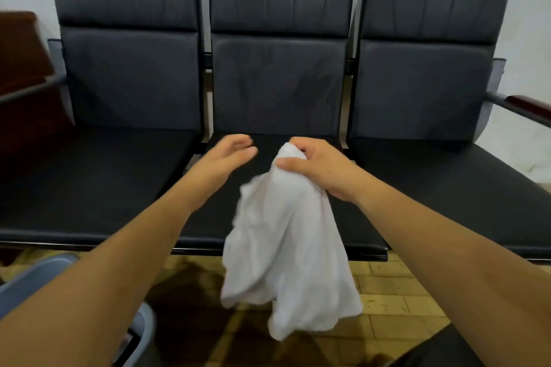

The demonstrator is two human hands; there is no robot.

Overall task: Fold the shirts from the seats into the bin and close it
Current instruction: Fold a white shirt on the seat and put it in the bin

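white shirt [286, 247] hangs bunched in the air over the front edge of the middle seat [208, 217], pinched at its top by the right hand [313, 167], fingers curled round the cloth; left hand [226, 155] beside it, fingers relaxed, holding nothing. Step looks like pickup before folding. Next: left hand takes a second corner, spread it flat. Bin [143, 325] at lower left, mostly hidden behind the left arm

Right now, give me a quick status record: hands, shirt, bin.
right hand: grips the bunched top of the white shirt
left hand: open, beside the shirt, not touching it
white shirt: crumpled, not folded, hangs in front of the middle seat
bin: lower left, partly hidden by the left forearm; lid not visible
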